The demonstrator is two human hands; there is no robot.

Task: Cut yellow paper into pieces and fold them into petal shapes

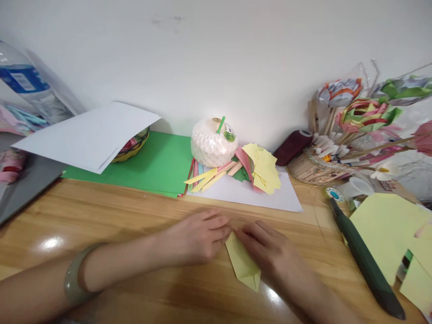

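A folded piece of yellow paper (243, 262) lies on the wooden table between my hands, its far tip narrow and its near end wider with creases. My right hand (266, 247) is closed on the paper's right edge near the tip, thumb and finger pinching it. From the other side my left hand (204, 236), with a bangle (76, 274) on the wrist, has its curled fingertips at the same tip. The fingers cover the very end of the paper.
Behind stand a netted white coconut (214, 141), yellow paper pieces (265, 168) and strips. Green sheets (162, 162) lie left under a basket and white paper (94, 135). At right are a dark green long-handled tool (366, 261), yellow sheets (378, 229) and a pot of paper flowers (313, 166).
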